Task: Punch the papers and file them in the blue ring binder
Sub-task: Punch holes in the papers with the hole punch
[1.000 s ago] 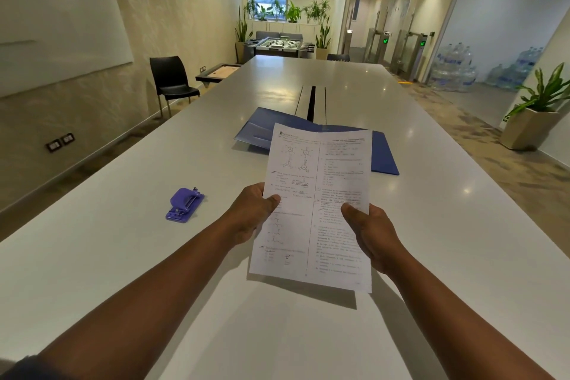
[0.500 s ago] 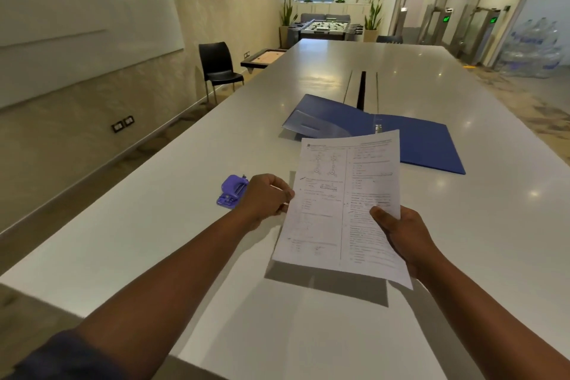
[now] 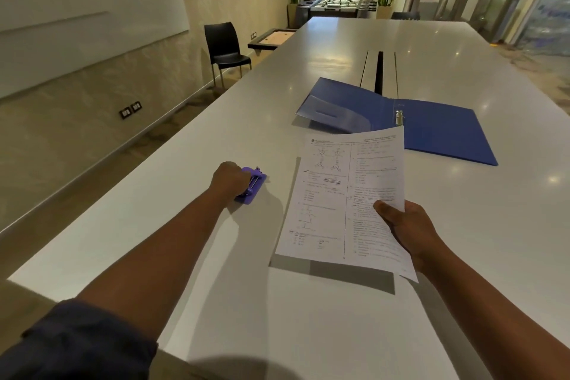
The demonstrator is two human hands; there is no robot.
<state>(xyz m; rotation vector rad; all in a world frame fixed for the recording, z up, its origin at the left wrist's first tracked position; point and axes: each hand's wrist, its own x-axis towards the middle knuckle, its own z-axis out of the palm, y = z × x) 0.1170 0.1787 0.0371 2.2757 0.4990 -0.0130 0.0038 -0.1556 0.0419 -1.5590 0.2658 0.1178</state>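
My right hand (image 3: 407, 231) holds printed white papers (image 3: 333, 194) by their right edge, lifted a little above the white table (image 3: 462, 241). My left hand (image 3: 229, 177) is stretched out to the left and rests on the left end of a small purple hole punch (image 3: 253, 185), fingers curled over it; the punch sits on the table. Beyond the papers the blue ring binder (image 3: 431, 126) lies open and flat, its metal rings (image 3: 399, 116) showing at the spine and a clear pocket on its left flap.
The table's left edge (image 3: 129, 176) runs close beside the punch. A dark cable slot (image 3: 378, 71) runs down the table's middle behind the binder. A black chair (image 3: 226, 49) stands by the left wall. Plants and a foosball table are at the far end.
My left hand let go of the papers and moved left onto the purple hole punch. The right hand alone now holds the papers. The view turned left.
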